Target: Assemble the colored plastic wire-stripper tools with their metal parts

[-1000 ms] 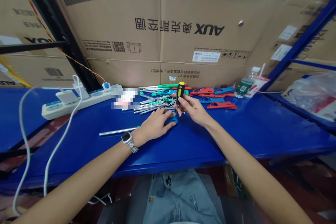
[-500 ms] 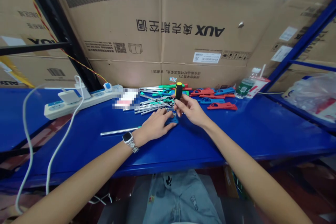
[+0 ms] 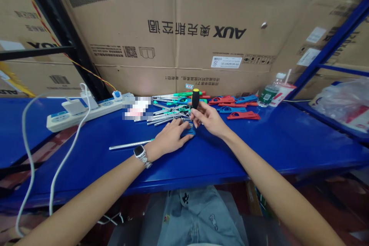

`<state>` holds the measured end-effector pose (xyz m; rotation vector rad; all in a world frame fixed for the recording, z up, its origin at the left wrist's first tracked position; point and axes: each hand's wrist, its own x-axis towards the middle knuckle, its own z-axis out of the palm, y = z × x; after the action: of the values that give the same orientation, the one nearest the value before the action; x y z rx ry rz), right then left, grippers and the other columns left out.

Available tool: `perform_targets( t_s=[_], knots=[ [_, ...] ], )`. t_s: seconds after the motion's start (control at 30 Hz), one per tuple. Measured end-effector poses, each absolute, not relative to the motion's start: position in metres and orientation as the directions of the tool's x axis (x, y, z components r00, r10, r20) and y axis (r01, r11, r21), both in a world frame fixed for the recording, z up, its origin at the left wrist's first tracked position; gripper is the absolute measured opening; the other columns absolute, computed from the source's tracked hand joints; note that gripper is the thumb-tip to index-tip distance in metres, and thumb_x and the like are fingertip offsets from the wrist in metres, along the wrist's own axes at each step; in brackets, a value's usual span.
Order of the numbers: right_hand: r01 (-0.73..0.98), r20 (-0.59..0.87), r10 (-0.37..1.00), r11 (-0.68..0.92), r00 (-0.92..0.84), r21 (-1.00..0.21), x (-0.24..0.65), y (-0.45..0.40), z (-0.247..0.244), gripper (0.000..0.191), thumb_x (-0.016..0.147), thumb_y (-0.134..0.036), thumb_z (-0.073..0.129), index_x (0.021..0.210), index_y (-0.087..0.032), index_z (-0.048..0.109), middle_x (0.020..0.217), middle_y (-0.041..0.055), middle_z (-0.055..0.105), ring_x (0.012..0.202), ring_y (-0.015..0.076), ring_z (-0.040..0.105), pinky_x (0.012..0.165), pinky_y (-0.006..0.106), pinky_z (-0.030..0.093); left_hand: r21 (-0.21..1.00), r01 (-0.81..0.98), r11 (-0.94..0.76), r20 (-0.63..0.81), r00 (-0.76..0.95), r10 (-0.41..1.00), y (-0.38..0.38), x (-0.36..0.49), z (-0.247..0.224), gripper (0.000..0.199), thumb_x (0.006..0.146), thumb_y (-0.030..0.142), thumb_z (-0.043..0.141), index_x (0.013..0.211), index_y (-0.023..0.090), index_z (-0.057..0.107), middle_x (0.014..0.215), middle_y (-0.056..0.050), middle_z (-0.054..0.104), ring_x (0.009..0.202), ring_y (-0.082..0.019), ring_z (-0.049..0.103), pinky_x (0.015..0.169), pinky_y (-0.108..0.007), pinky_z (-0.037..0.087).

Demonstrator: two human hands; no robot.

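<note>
A screwdriver [image 3: 195,98] with a yellow and black handle stands upright in my right hand [image 3: 210,121], its fingers closed around it below the handle. Its tip is hidden. My left hand [image 3: 169,137], wearing a watch, presses a blue plastic piece [image 3: 189,132] down on the blue table, thumb and fingers around it. A silver metal rod [image 3: 129,145] with a green end comes out from under that hand to the left; whether it joins the blue piece is hidden. Just beyond both hands lies a heap of silver rods [image 3: 163,117] with green parts.
Several red plastic pieces [image 3: 243,115] and blue ones [image 3: 234,110] lie at the back right. Behind them stand a water bottle [image 3: 267,94] and a cup [image 3: 282,94]. A white power strip [image 3: 95,112] with cables sits at the left. A large cardboard box [image 3: 173,54] walls off the back.
Both hands stay almost where they were, still on the screwdriver and the blue plastic piece. The whole view has shifted very slightly.
</note>
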<state>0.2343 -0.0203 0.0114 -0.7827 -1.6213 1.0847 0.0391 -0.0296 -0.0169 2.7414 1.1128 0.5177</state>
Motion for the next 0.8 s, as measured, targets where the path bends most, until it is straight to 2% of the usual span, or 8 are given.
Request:
perform_targets(
  t_s=[0.07, 0.13, 0.23, 0.37, 0.5, 0.6, 0.7, 0.8],
  knots=[
    [0.001, 0.365, 0.866, 0.389, -0.342, -0.921, 0.24, -0.021, 0.014, 0.039, 0.087, -0.058, 0.07, 0.102, -0.023, 0.063, 0.079, -0.0006, 0.067, 0.056, 0.013, 0.062, 0.056, 0.032, 0.051, 0.251, 0.649, -0.718, 0.259, 0.67, 0.696, -0.03, 0.039, -0.017, 0.037, 0.103, 0.045, 0.051, 0.125, 0.017, 0.061, 0.112, -0.013, 0.058, 0.107, -0.032, 0.057, 0.095, -0.052, 0.051],
    [0.038, 0.352, 0.875, 0.385, -0.332, -0.922, 0.241, -0.02, 0.015, 0.036, 0.085, -0.054, 0.073, 0.095, -0.021, 0.064, 0.075, 0.0001, 0.066, 0.057, 0.0144, 0.063, 0.054, 0.031, 0.049, 0.254, 0.645, -0.721, 0.265, 0.67, 0.693, -0.03, 0.039, -0.017, 0.037, 0.103, 0.045, 0.051, 0.124, 0.017, 0.061, 0.113, -0.013, 0.058, 0.107, -0.032, 0.057, 0.095, -0.052, 0.051],
    [0.05, 0.367, 0.903, 0.386, -0.223, -0.921, 0.235, -0.018, 0.015, 0.037, 0.077, -0.047, 0.083, 0.086, -0.022, 0.056, 0.071, -0.0005, 0.065, 0.051, 0.0151, 0.061, 0.047, 0.03, 0.045, 0.262, 0.637, -0.725, 0.283, 0.667, 0.689, -0.03, 0.038, -0.019, 0.035, 0.103, 0.045, 0.052, 0.123, 0.018, 0.061, 0.114, -0.013, 0.058, 0.108, -0.032, 0.057, 0.096, -0.051, 0.051],
    [0.042, 0.36, 0.921, 0.37, -0.151, -0.928, 0.224, -0.019, 0.011, 0.046, 0.074, -0.049, 0.085, 0.09, -0.026, 0.049, 0.064, -0.0039, 0.063, 0.044, 0.0151, 0.058, 0.041, 0.029, 0.041, 0.256, 0.633, -0.731, 0.286, 0.672, 0.683, -0.03, 0.038, -0.019, 0.036, 0.103, 0.045, 0.053, 0.125, 0.018, 0.061, 0.113, -0.013, 0.058, 0.108, -0.032, 0.056, 0.095, -0.052, 0.051],
    [0.008, 0.369, 0.896, 0.382, -0.247, -0.924, 0.229, -0.024, 0.013, 0.041, 0.082, -0.055, 0.077, 0.099, -0.026, 0.055, 0.07, -0.0042, 0.064, 0.048, 0.0127, 0.058, 0.047, 0.03, 0.047, 0.264, 0.637, -0.724, 0.279, 0.668, 0.69, -0.03, 0.039, -0.017, 0.036, 0.102, 0.045, 0.053, 0.123, 0.016, 0.062, 0.11, -0.013, 0.058, 0.107, -0.032, 0.057, 0.094, -0.052, 0.051],
    [0.02, 0.371, 0.868, 0.399, -0.331, -0.917, 0.236, -0.024, 0.017, 0.038, 0.085, -0.058, 0.072, 0.091, -0.023, 0.059, 0.076, -0.0009, 0.066, 0.054, 0.0124, 0.06, 0.053, 0.031, 0.051, 0.266, 0.637, -0.724, 0.276, 0.669, 0.69, -0.03, 0.039, -0.017, 0.036, 0.102, 0.045, 0.052, 0.122, 0.017, 0.062, 0.111, -0.013, 0.058, 0.107, -0.032, 0.057, 0.095, -0.052, 0.051],
    [0.035, 0.395, 0.885, 0.415, -0.249, -0.909, 0.233, -0.022, 0.015, 0.042, 0.077, -0.053, 0.082, 0.079, -0.024, 0.052, 0.066, -0.0029, 0.062, 0.049, 0.0132, 0.058, 0.045, 0.029, 0.044, 0.268, 0.636, -0.724, 0.274, 0.67, 0.69, -0.031, 0.039, -0.017, 0.036, 0.102, 0.046, 0.052, 0.122, 0.017, 0.062, 0.113, -0.013, 0.059, 0.109, -0.032, 0.057, 0.096, -0.052, 0.051],
    [0.021, 0.398, 0.908, 0.404, -0.133, -0.915, 0.226, -0.02, 0.01, 0.048, 0.072, -0.051, 0.087, 0.08, -0.026, 0.046, 0.064, -0.0041, 0.061, 0.044, 0.0147, 0.056, 0.04, 0.029, 0.04, 0.269, 0.635, -0.724, 0.273, 0.671, 0.689, -0.031, 0.038, -0.017, 0.036, 0.103, 0.046, 0.05, 0.123, 0.018, 0.061, 0.116, -0.013, 0.059, 0.111, -0.032, 0.057, 0.098, -0.053, 0.051]
  ],
)
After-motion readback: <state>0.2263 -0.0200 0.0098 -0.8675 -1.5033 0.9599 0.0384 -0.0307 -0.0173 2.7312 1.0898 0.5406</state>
